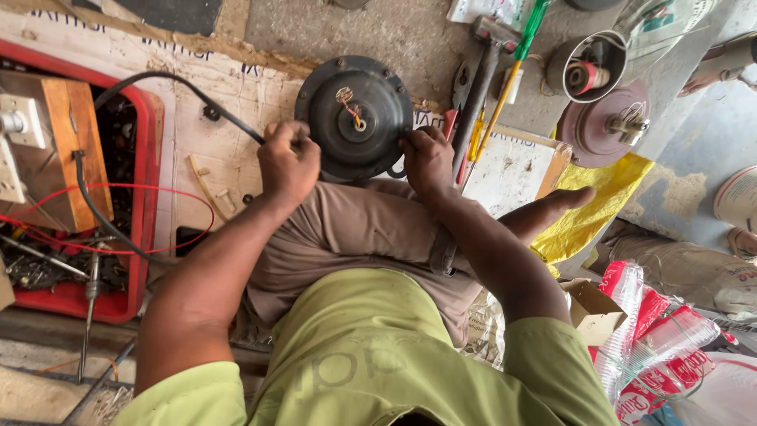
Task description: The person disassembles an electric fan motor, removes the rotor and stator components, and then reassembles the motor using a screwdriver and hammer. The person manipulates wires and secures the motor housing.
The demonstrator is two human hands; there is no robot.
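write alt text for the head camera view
Seen from above, a seated person grips a round black motor housing at their knees, left hand and right hand on opposite edges. A red crate of tools sits to the left, a hammer beyond.

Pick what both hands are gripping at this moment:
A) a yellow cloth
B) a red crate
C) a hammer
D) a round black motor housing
D: the left hand and the right hand clasp opposite edges of the round black motor housing, which rests at the person's knees.

Matt dark metal motor housing [356, 118], glossy red plastic crate [146, 197], rough concrete floor [394, 35]
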